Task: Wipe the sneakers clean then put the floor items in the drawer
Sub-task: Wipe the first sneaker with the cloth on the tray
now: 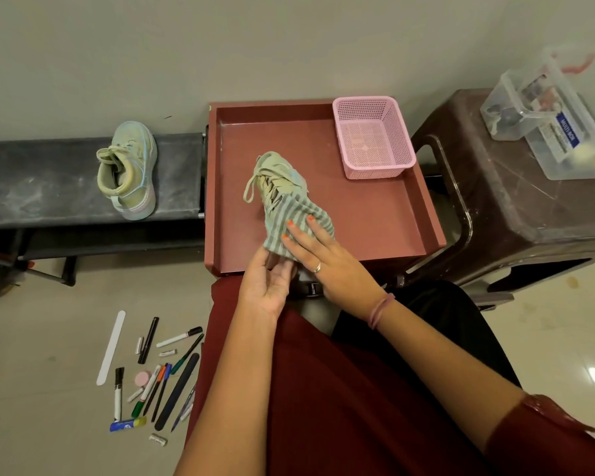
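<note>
- The right hand (323,259) lies flat on a striped cloth (298,223), fingers straight and spread, pressing the cloth down over the heel end of a sneaker (279,182); nothing is curled round the cloth
- The left hand (267,286) sits just beside the right, palm turned up, fingers loosely bent under the near edge of the cloth; whether it grips the shoe below cannot be told
- The sneaker pokes out beyond the fingertips, laces and toe pointing away from the person; it is over the open drawer (423,214), a reddish tray with raised sides
- A pink basket (375,137) stands in the drawer's far right corner, well beyond the hands
- The second sneaker (128,173) rests on a dark bench (49,180), far to the left of the hands
- Pens, markers and small bits (152,376) lie scattered on the floor, left of the left forearm
- A clear box (547,111) sits on a brown stool (516,207), off to the right
</note>
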`<act>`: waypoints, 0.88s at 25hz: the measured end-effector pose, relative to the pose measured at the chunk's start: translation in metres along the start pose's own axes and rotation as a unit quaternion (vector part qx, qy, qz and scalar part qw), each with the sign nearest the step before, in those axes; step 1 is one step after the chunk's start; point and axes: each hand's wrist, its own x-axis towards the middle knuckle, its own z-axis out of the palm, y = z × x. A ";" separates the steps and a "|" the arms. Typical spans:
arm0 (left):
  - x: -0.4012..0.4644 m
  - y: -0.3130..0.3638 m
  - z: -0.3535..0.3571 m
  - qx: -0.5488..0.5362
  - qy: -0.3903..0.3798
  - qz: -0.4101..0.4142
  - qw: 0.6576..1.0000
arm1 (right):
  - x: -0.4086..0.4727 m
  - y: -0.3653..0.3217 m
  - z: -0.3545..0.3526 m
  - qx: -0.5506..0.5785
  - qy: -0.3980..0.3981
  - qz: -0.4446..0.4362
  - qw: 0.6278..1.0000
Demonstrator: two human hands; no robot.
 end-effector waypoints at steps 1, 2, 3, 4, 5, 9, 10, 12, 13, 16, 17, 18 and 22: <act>0.001 0.000 0.000 -0.011 -0.001 -0.011 1.000 | 0.003 0.012 0.002 -0.010 0.008 -0.012 1.000; 0.003 0.001 0.001 -0.019 0.000 -0.017 1.000 | 0.009 0.016 0.002 -0.004 0.012 -0.011 1.000; 0.006 0.003 0.000 -0.018 0.006 -0.019 1.000 | 0.014 0.014 0.004 -0.003 0.018 -0.008 1.000; 0.007 0.004 -0.001 -0.010 0.009 -0.025 1.000 | 0.018 0.010 0.006 0.006 0.025 -0.002 1.000; 0.007 0.005 -0.002 0.004 0.013 -0.036 0.999 | 0.020 0.009 0.008 0.017 0.027 0.010 0.999; -0.001 0.011 -0.006 0.017 0.011 -0.103 0.994 | 0.034 0.034 0.001 0.193 0.002 0.185 0.964; -0.002 0.011 -0.006 0.017 0.003 -0.119 0.993 | 0.039 0.045 -0.004 0.228 -0.023 0.226 0.947; -0.003 0.009 -0.004 0.039 -0.007 -0.134 0.990 | 0.043 0.060 -0.012 0.247 -0.075 0.274 0.926; -0.003 0.009 -0.003 0.050 -0.009 -0.130 0.990 | 0.042 0.062 -0.016 0.246 -0.084 0.286 0.922; 0.002 0.008 0.001 0.053 -0.018 -0.076 0.996 | 0.030 0.041 -0.025 0.247 -0.057 0.275 0.927; 0.003 0.009 0.002 0.064 -0.027 -0.051 0.996 | 0.024 0.029 -0.024 0.240 -0.051 0.236 0.940; 0.002 0.010 0.003 0.090 -0.045 -0.024 0.995 | 0.018 0.017 -0.021 0.223 -0.055 0.197 0.953; 0.002 0.004 0.005 0.215 -0.041 0.035 0.975 | 0.018 0.010 -0.013 0.152 -0.067 0.151 0.974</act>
